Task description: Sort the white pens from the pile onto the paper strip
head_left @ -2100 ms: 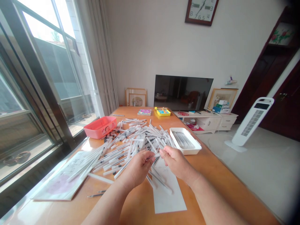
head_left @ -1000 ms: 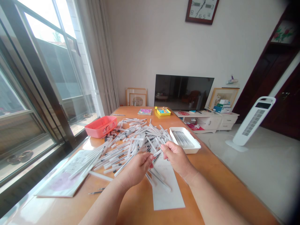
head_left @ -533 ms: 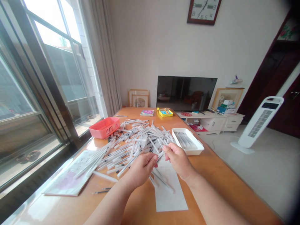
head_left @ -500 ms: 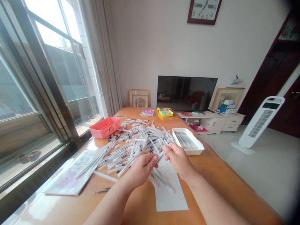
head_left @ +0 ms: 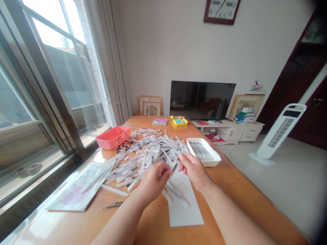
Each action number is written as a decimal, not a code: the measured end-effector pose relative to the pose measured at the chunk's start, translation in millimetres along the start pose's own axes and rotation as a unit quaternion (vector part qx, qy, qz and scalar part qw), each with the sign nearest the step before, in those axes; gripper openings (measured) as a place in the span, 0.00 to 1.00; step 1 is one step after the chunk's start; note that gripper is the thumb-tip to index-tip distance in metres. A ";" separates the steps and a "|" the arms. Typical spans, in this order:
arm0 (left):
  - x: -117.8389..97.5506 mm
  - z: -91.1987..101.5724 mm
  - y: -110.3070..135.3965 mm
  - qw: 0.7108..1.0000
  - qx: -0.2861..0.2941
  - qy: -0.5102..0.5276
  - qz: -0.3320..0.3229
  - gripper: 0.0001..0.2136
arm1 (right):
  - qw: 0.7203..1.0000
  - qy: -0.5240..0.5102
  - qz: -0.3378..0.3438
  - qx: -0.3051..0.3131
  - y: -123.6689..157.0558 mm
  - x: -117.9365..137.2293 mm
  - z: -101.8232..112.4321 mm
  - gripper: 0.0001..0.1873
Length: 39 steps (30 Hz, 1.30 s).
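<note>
On the wooden surface (head_left: 230, 197) lies a wide pile of clear-barrelled ballpoint pens (head_left: 152, 151), and I take this pile as the centre of the clock, with twelve at the far end. The left hand (head_left: 157, 177) is at the pile's near edge, about five o'clock; its thumb and index finger are curled narrowly, but I cannot tell whether they hold something. The right hand (head_left: 191, 168) is near it, at about four o'clock, just before the white tray. Its thumb and index finger are also narrow, and what may be between their tips is too small to tell.

The white plastic tray (head_left: 216, 162) stands at three o'clock; in it, slim pens with dark refills lie side by side in a row. At ten o'clock stands a red-pink plastic basket (head_left: 114, 142) with printed pictures on its side, and black caps (head_left: 123, 146) are gathered beside it. Far away, at one o'clock, the yellow cardboard box (head_left: 181, 124) contains something blue and orange. A colourful booklet (head_left: 159, 121) is at twelve.

A white paper sheet (head_left: 186, 216) lies at five o'clock, with a few pens on it. At eight, long pale tubes (head_left: 99, 177) rest partly on a notebook (head_left: 71, 195). Two dark refills (head_left: 111, 206) lie at seven.
</note>
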<state>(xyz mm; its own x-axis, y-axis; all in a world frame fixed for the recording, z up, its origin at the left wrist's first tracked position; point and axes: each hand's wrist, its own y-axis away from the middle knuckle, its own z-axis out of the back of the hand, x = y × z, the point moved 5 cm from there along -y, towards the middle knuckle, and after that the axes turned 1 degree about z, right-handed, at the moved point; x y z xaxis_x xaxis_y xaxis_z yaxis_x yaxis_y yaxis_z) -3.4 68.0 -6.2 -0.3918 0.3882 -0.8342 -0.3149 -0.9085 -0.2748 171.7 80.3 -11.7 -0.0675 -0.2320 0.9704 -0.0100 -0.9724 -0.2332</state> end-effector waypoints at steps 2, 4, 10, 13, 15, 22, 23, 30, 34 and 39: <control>8.8 4.7 -3.5 0.997 -0.035 0.060 0.021 0.11 | 0.999 0.030 0.006 -0.027 -5.1 -4.0 8.9 0.22; 16.6 11.1 -6.3 0.989 -0.077 0.115 0.052 0.13 | 0.992 0.107 0.016 -0.060 -10.8 -10.4 19.3 0.20; 22.5 28.4 -7.2 0.956 -0.154 0.217 0.123 0.17 | 0.923 0.383 0.027 -0.024 -19.5 -31.2 21.2 0.16; 28.6 34.9 -6.3 0.941 -0.187 0.239 0.148 0.18 | 0.882 0.469 0.036 0.011 -18.8 -33.6 10.0 0.17; 35.1 37.6 -6.5 0.933 -0.201 0.253 0.159 0.18 | 0.858 0.512 0.034 0.022 -17.9 -33.2 3.3 0.18; 50.2 41.5 -8.9 0.906 -0.221 0.313 0.179 0.18 | 0.830 0.555 0.047 0.033 -10.1 -24.0 -12.2 0.17; 50.8 41.6 -9.0 0.902 -0.221 0.323 0.181 0.18 | 0.833 0.548 0.061 0.040 -8.1 -21.8 -16.0 0.16; 50.5 40.2 -8.6 0.885 -0.223 0.365 0.185 0.17 | 0.823 0.533 0.166 0.105 2.7 -13.3 -46.7 0.19; 50.6 38.6 -8.4 0.885 -0.219 0.367 0.188 0.17 | 0.810 0.551 0.156 0.128 5.1 -15.1 -52.8 0.19; 51.8 38.8 -8.2 0.885 -0.220 0.366 0.185 0.17 | 0.813 0.556 0.142 0.101 4.5 -15.1 -49.2 0.13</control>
<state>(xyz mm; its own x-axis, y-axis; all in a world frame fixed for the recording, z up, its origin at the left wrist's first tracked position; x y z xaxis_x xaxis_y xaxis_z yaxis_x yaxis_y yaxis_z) -54.7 101.5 -28.6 0.3182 -0.0066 -0.9480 0.1479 -0.9874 0.0565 123.6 80.7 -30.6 -0.8999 -0.3898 0.1955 0.3195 -0.8944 -0.3129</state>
